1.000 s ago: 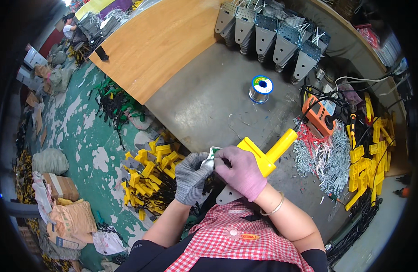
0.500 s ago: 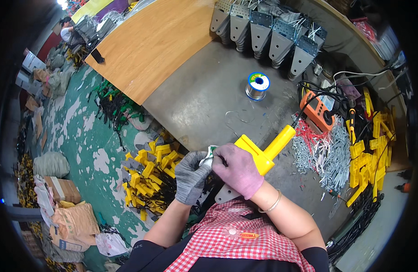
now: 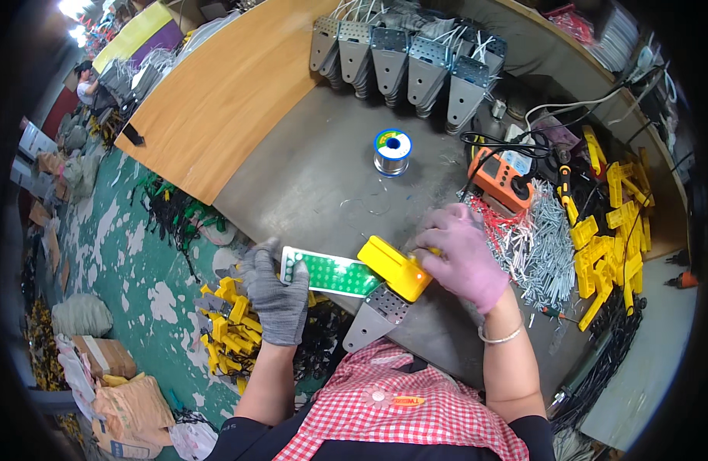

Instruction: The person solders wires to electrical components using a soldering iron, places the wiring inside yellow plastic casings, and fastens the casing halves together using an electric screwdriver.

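In my left hand (image 3: 277, 296), gloved in grey, is one end of a rectangular green panel (image 3: 335, 274) with a white border and rows of round dots. Its other end meets a yellow plastic tool body (image 3: 392, 265). My right hand (image 3: 462, 257), in a pink glove, is closed around the tool's handle, most of which the fingers cover. A small orange glow shows on the body near that hand. Under the yellow body, a grey tapered metal plate (image 3: 375, 319) with small perforations and larger holes sticks out toward my apron.
A solder wire spool (image 3: 392, 152) stands on the grey table. Stacked grey brackets (image 3: 427, 73) with white wires line the back. Rightward lie an orange control box (image 3: 501, 183), a pile of metal pins (image 3: 546, 246) and yellow plastic parts (image 3: 608, 261). More yellow parts (image 3: 231, 323) hang left, beyond the edge.
My left hand has moved left, and the panel, earlier mostly hidden, now shows its green face. My right hand has shifted from the yellow body to its handle. The whole view has shifted.
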Demonstrator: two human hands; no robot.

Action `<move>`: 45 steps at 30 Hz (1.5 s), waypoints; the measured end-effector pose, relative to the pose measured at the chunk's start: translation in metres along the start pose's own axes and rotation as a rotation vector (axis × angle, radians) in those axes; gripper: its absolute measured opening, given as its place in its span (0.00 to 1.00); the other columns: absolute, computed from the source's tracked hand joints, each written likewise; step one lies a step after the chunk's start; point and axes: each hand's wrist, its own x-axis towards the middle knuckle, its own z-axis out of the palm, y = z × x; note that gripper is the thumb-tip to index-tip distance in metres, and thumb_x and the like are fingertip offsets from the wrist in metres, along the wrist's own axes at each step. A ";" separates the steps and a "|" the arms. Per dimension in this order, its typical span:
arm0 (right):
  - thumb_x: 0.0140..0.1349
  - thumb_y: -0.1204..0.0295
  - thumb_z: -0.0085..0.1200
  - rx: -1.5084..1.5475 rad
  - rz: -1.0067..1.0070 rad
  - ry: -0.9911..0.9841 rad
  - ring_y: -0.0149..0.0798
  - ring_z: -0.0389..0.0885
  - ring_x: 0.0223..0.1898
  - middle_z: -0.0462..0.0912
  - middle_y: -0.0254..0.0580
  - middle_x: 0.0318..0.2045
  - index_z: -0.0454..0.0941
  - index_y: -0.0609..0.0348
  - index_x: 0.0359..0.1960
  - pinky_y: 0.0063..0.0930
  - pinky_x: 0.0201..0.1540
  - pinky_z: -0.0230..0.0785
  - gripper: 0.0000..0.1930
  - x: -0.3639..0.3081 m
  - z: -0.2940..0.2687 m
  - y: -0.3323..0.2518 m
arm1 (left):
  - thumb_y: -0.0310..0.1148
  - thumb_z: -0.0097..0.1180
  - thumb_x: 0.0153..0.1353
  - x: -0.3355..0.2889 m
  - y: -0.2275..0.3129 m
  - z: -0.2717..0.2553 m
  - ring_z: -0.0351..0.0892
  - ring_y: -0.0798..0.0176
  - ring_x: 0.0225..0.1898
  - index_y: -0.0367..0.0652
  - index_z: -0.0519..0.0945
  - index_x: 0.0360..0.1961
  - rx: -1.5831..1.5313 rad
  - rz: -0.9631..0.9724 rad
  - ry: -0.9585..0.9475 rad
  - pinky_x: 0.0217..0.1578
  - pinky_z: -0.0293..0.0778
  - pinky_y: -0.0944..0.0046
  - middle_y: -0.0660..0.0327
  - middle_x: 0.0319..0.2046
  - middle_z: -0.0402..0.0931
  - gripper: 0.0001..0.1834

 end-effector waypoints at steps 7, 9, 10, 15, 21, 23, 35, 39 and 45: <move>0.52 0.75 0.59 0.398 0.195 0.399 0.46 0.80 0.39 0.82 0.42 0.31 0.82 0.57 0.28 0.38 0.49 0.71 0.02 -0.013 -0.021 0.030 | 0.23 0.67 0.50 -0.008 0.084 0.037 0.77 0.50 0.51 0.44 0.82 0.50 0.135 0.682 -0.024 0.54 0.72 0.54 0.55 0.49 0.78 0.22; 0.52 0.71 0.60 0.184 0.017 0.371 0.46 0.78 0.45 0.83 0.40 0.33 0.84 0.57 0.28 0.40 0.51 0.70 0.05 -0.006 -0.001 0.025 | 0.25 0.68 0.49 -0.015 0.079 0.051 0.80 0.52 0.40 0.46 0.83 0.43 -0.175 0.755 -0.414 0.43 0.75 0.53 0.59 0.38 0.80 0.17; 0.52 0.69 0.60 0.129 -0.043 0.310 0.46 0.78 0.48 0.83 0.39 0.34 0.85 0.57 0.28 0.40 0.53 0.70 0.06 -0.004 0.007 0.019 | 0.25 0.68 0.49 -0.024 0.080 0.058 0.80 0.52 0.40 0.46 0.83 0.43 -0.179 0.760 -0.419 0.43 0.75 0.53 0.59 0.38 0.80 0.17; 0.52 0.64 0.60 -0.054 -0.102 0.052 0.44 0.75 0.52 0.84 0.36 0.37 0.87 0.54 0.29 0.42 0.60 0.63 0.09 0.021 0.025 0.017 | 0.33 0.69 0.48 -0.056 0.074 0.084 0.78 0.56 0.31 0.46 0.85 0.36 -0.116 1.032 -0.657 0.33 0.73 0.54 0.63 0.31 0.81 0.12; 0.50 0.64 0.60 -0.039 -0.190 -0.036 0.44 0.74 0.53 0.82 0.33 0.36 0.86 0.50 0.28 0.44 0.57 0.59 0.07 0.023 0.028 0.020 | 0.33 0.68 0.48 -0.058 0.064 0.091 0.78 0.56 0.30 0.46 0.86 0.36 -0.146 1.007 -0.656 0.34 0.73 0.55 0.63 0.32 0.81 0.11; 0.49 0.65 0.60 0.003 -0.193 0.015 0.45 0.75 0.53 0.81 0.32 0.34 0.85 0.48 0.28 0.45 0.55 0.60 0.06 0.019 0.028 0.023 | 0.32 0.68 0.48 -0.058 0.063 0.092 0.78 0.56 0.30 0.45 0.86 0.36 -0.135 1.018 -0.643 0.33 0.73 0.55 0.63 0.32 0.81 0.12; 0.53 0.65 0.59 0.253 -0.047 0.156 0.42 0.76 0.51 0.84 0.34 0.34 0.85 0.50 0.30 0.43 0.58 0.58 0.07 0.011 0.019 0.038 | 0.33 0.69 0.47 -0.059 0.053 0.089 0.79 0.58 0.35 0.47 0.84 0.41 -0.164 1.024 -0.664 0.37 0.74 0.55 0.64 0.34 0.81 0.17; 0.55 0.68 0.58 -0.026 -0.075 0.056 0.40 0.77 0.51 0.85 0.34 0.36 0.87 0.52 0.31 0.38 0.57 0.61 0.07 0.027 0.017 0.028 | 0.36 0.68 0.48 -0.061 0.052 0.084 0.79 0.59 0.39 0.49 0.85 0.41 -0.060 1.069 -0.696 0.39 0.74 0.54 0.65 0.37 0.81 0.17; 0.57 0.71 0.57 -0.454 -0.108 -0.374 0.37 0.79 0.51 0.86 0.36 0.36 0.89 0.51 0.32 0.32 0.55 0.64 0.08 0.075 0.037 0.012 | 0.37 0.67 0.48 -0.059 0.048 0.086 0.78 0.60 0.39 0.49 0.85 0.42 -0.080 1.060 -0.704 0.38 0.73 0.55 0.65 0.37 0.81 0.17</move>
